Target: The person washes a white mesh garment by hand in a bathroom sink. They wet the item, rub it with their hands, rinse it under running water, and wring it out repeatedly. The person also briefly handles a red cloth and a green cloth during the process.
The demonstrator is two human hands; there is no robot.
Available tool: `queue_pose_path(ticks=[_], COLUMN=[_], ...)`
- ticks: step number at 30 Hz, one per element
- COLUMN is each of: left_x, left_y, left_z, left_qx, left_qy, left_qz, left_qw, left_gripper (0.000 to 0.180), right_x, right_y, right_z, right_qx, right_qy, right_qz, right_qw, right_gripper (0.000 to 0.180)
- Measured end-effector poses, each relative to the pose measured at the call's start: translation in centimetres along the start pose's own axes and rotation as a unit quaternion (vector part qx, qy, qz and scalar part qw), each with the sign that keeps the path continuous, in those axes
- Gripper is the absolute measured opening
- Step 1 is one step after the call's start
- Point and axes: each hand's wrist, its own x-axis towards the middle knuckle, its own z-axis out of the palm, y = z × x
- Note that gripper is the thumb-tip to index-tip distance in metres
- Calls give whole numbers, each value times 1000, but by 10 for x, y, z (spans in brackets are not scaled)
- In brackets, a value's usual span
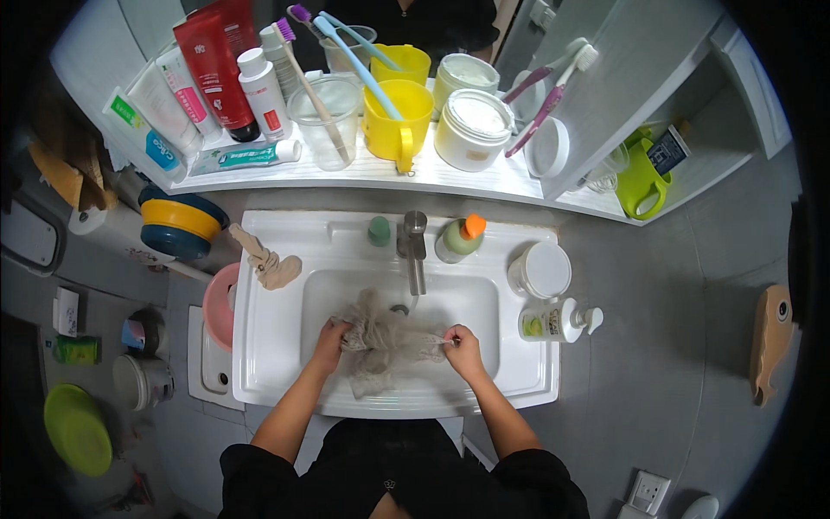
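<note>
A thin, see-through beige-grey lace cloth (378, 336) is bunched and stretched across the basin of the white sink (275, 374). At its left side my left hand (330, 342) is closed on the gathered folds. My right hand (464, 353) pinches a narrow end of the same cloth at the right, so the piece spans between both hands. A loose part hangs down toward the sink's front edge. The metal faucet (415, 255) stands just behind the cloth, and the drain is partly covered by it. What kind of garment or cloth it is I cannot tell.
A twisted beige cloth (275, 270) lies on the sink's left rim. Behind the basin stands a green bottle with an orange top (458, 240). A white tub (543, 270) and a pump bottle (553, 321) are at the right. Above, a shelf (363, 183) holds toiletries.
</note>
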Motion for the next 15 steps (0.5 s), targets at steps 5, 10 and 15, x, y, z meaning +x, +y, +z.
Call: queue_pose_path(ticks=[5, 10, 15], left_x=[0, -13, -34], left_y=[21, 43, 59], left_z=[-9, 34, 73], left_qx=[-176, -126, 78], left_qy=[-86, -189, -258], left_qz=[-94, -182, -73], left_qw=[976, 957, 960], left_gripper=[32, 38, 39], right_x=[-9, 4, 26], right_y=[-3, -92, -88], right_z=[-15, 3, -18], right_qx=[-149, 352, 242], right_qy=[-129, -107, -195], right_qz=[-12, 49, 40], right_qw=[980, 929, 950], right_gripper=[31, 38, 28])
